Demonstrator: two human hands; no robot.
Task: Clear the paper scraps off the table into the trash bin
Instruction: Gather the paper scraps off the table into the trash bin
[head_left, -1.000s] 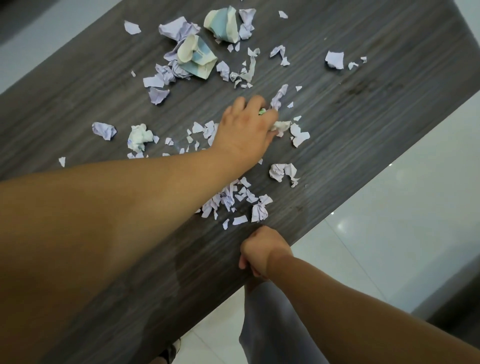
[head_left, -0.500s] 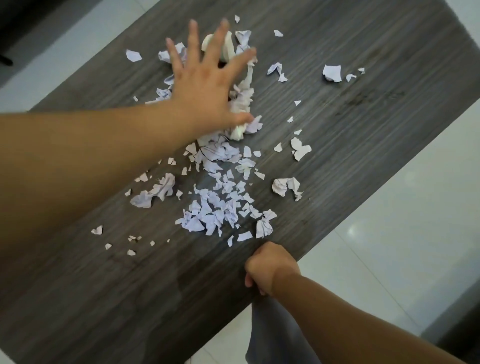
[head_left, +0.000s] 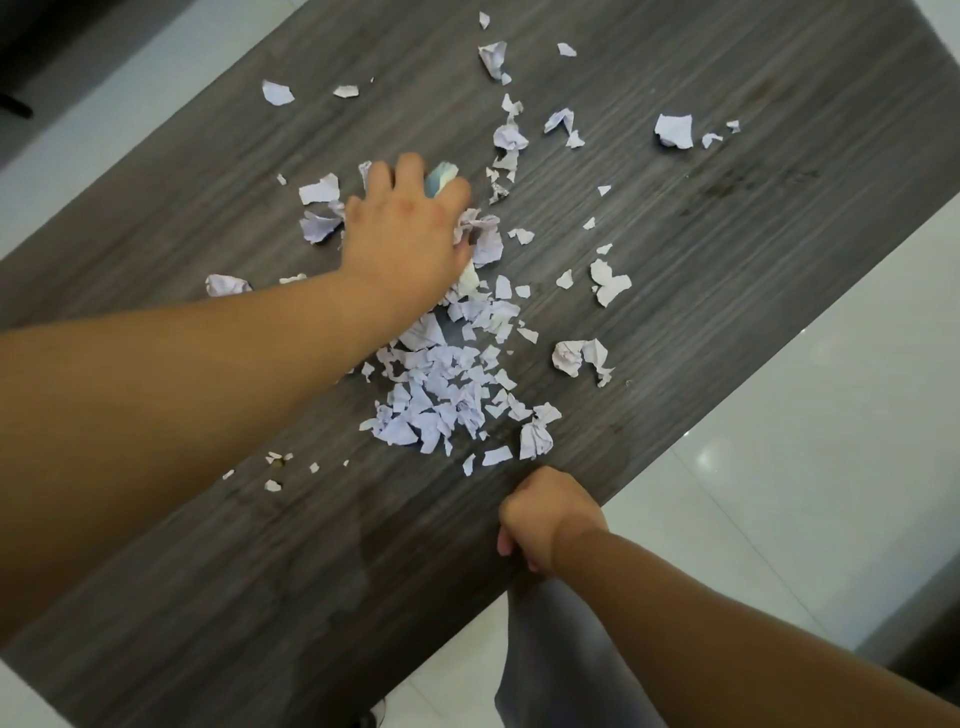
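Torn white paper scraps lie over the dark wooden table; the thickest pile sits near the front edge. My left hand reaches across the table with its fingers curled down over crumpled scraps, among them a green-and-white wad, just behind the pile. My right hand is at the table's front edge below the pile, gripping the rim of the grey trash bin, which hangs below table level. Most of the bin is hidden by my right forearm.
Loose scraps lie farther out: a large piece at the far right, a crumpled ball right of the pile, small bits at the left. Pale glossy floor tiles surround the table.
My left hand, spread flat over the far scraps half a second ago, has curled and drawn back toward me, dragging scraps with it. The right hand has stayed at the table edge.
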